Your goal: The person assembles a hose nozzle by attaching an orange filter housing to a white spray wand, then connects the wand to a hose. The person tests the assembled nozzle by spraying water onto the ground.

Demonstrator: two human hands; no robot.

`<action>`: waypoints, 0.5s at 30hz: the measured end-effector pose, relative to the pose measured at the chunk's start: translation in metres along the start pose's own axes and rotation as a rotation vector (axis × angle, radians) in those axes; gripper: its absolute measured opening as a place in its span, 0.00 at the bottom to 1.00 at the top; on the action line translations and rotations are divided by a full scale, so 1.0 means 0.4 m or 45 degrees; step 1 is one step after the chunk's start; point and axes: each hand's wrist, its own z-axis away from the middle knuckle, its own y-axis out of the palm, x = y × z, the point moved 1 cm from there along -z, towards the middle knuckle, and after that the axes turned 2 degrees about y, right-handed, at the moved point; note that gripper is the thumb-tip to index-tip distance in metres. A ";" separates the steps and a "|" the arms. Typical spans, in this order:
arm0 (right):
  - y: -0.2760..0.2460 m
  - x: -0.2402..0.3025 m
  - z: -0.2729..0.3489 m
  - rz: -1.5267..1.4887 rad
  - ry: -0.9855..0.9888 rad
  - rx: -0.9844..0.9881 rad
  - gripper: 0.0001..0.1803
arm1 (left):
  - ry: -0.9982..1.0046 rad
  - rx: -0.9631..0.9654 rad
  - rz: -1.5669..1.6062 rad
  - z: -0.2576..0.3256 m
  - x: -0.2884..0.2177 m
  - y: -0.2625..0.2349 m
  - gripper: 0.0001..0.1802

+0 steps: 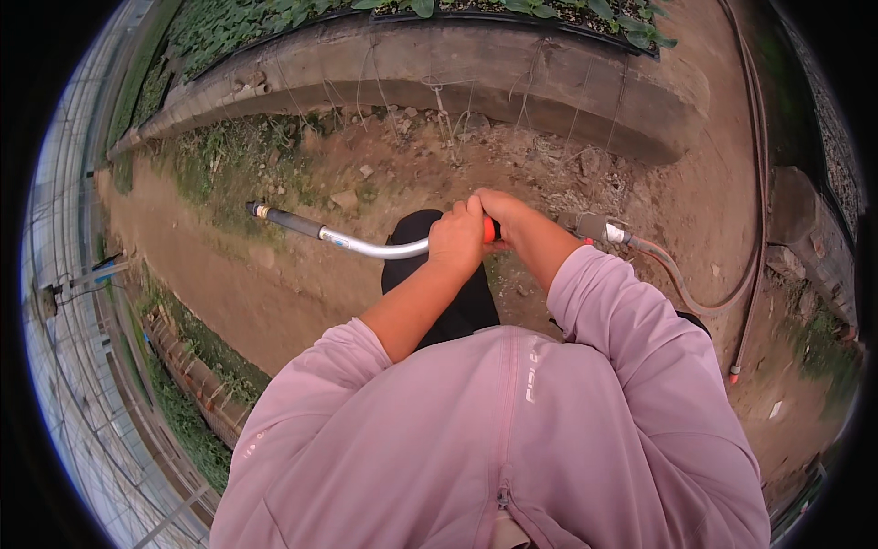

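Observation:
A metal watering wand (366, 245) with a grey foam sleeve and brass tip (258, 209) points to the left over bare soil. My left hand (457, 238) is closed around its orange grip. My right hand (503, 212) wraps over the same grip just behind the left, fingers curled. The wand's rear end joins a grey connector (594, 226), from which a reddish hose (695, 297) curves off to the right along the ground.
A raised earthen bed (512, 78) with green plants on top runs across the far side. A dirt path (229, 274) leads left. A low brick edging with weeds (192, 366) lies lower left. Greenhouse framing lines the left rim.

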 end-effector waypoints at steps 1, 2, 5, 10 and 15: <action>0.010 -0.020 -0.044 -0.102 -0.041 -0.080 0.17 | 0.018 0.021 -0.008 -0.006 -0.001 0.003 0.32; 0.017 -0.033 -0.084 -0.191 -0.083 -0.152 0.18 | 0.021 0.035 -0.016 -0.015 0.002 0.003 0.32; 0.003 -0.039 -0.153 -0.035 -0.437 -0.338 0.13 | -0.003 -0.005 0.049 -0.031 0.008 -0.002 0.33; 0.005 -0.007 -0.076 0.039 -0.753 -0.472 0.13 | -0.174 0.088 0.116 -0.050 -0.006 -0.051 0.30; -0.017 -0.027 -0.010 0.090 -0.814 -0.497 0.16 | -0.146 0.096 0.048 -0.049 -0.018 -0.061 0.28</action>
